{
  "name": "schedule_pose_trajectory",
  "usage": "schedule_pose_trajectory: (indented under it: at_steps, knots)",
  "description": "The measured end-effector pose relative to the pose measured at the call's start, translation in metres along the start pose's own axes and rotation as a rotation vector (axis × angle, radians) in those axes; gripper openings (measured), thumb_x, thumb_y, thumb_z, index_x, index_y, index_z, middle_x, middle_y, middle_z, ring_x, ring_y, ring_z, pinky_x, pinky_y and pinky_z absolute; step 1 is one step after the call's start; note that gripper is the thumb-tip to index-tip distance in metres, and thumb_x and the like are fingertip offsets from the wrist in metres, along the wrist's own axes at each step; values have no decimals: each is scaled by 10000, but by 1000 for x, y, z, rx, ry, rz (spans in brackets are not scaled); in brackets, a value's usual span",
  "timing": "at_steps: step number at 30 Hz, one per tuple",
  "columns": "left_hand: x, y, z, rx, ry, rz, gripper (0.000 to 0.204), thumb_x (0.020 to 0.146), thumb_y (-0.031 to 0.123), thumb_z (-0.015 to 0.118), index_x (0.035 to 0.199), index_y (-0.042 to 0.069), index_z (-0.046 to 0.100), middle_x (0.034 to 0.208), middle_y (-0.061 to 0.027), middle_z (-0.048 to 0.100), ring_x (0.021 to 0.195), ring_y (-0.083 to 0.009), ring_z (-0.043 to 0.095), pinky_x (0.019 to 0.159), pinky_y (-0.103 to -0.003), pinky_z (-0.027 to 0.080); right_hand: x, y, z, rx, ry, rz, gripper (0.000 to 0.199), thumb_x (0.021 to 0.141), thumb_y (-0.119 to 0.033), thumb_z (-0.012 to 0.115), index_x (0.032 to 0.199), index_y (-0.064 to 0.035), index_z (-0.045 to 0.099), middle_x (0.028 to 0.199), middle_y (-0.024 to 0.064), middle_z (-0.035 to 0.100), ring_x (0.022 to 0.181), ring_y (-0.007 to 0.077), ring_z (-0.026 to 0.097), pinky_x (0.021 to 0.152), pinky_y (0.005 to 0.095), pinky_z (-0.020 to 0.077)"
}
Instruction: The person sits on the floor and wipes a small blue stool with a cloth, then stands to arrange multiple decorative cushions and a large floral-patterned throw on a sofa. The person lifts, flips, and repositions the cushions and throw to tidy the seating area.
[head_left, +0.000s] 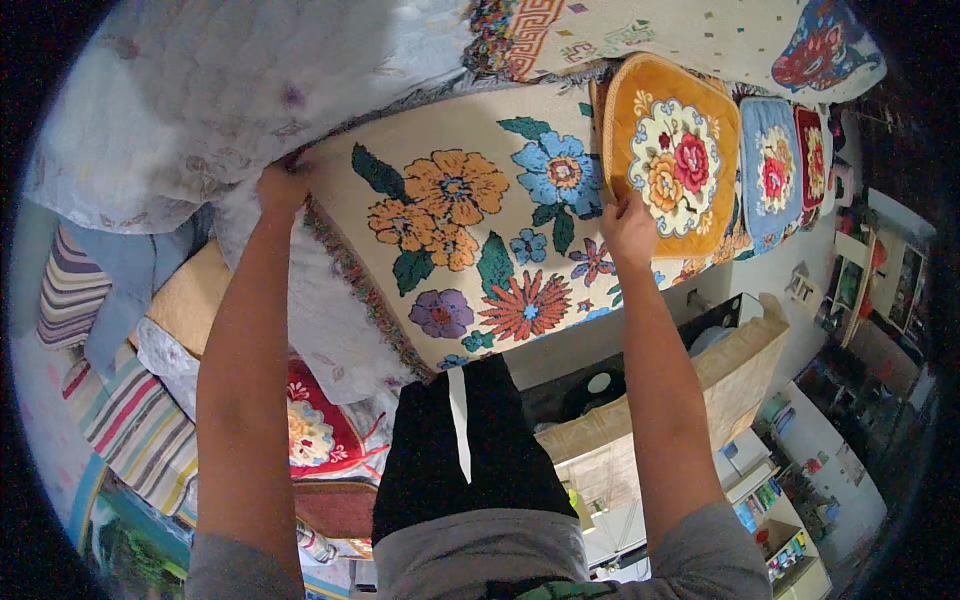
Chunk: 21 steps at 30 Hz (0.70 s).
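Stretched before me is a cream sofa cover with large orange, blue, purple and red flowers and a multicoloured fringe. My left hand is closed on its far left corner, beside pale quilted fabric. Farther right, my right hand is closed at the near left edge of an orange seat cushion with a rose medallion, lying on the cover. The fingertips are partly hidden, but they appear to pinch the cushion's edge. A blue cushion and a dark red one lie beyond it.
A wooden-topped table stands close to my right. At left are a striped cloth, a striped pillow and a red floral cushion. Another patterned cover hangs over the backrest. Shelves stand lower right.
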<state>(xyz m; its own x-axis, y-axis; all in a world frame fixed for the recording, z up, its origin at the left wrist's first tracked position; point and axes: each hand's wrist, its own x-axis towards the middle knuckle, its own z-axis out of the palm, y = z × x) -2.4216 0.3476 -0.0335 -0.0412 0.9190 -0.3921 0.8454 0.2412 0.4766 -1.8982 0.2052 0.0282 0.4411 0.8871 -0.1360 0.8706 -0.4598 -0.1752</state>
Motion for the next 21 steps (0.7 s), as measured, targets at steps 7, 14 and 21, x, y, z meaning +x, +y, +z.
schedule_pose_trajectory:
  at_steps: [7, 14, 21]
  knots:
    - [-45, 87, 0, 586, 172, -63, 370, 810, 281, 629, 1117, 77, 590, 1105, -206, 585, 1034, -384, 570, 850, -516, 462, -15, 2, 6, 177, 61, -103, 344, 773, -247, 669, 976, -25, 502, 940, 232, 593, 851, 408, 598, 753, 488, 501]
    - [-74, 191, 52, 59, 234, 429, 434, 759, 192, 698, 1143, 57, 546, 1122, -159, 540, 1004, -326, 564, 839, -468, 466, 4, 14, -16, 82, -53, 67, 265, 744, -185, 644, 912, 0, 555, 874, 217, 630, 845, 409, 628, 738, 487, 516]
    - [10, 263, 99, -819, 11, 47, 465, 784, 202, 720, 1193, 58, 551, 1108, -151, 624, 996, -274, 590, 834, -387, 475, -62, -21, -114, 458, 172, -341, 78, 711, -6, 573, 742, -41, 510, 632, 132, 479, 564, 323, 511, 521, 383, 416]
